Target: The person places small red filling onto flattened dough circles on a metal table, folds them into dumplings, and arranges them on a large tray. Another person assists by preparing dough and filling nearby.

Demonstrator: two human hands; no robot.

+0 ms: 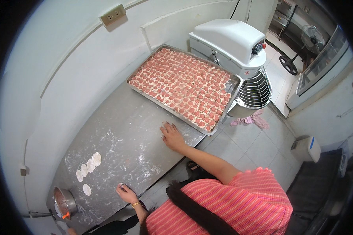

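The wrappers (90, 165) lie on the bench (113, 113) left of both hands, their row slanting near-left to far-right; the left hand (126, 193) is nearer, half-curled, contents unclear. The right hand (171, 136), loosely spread, seemingly empty, is beside the tray (168, 106).

My grey metal tabletop (113, 111) runs along a white wall (78, 74) (it looks bowed from here) carrying a beige power outlet (113, 15). To my right, the floor (243, 145) is laid in pale square tiles, a crumpled pink cloth (257, 120) lying on it. In a farther area, I see a pedestal fan (313, 36) with a black base.
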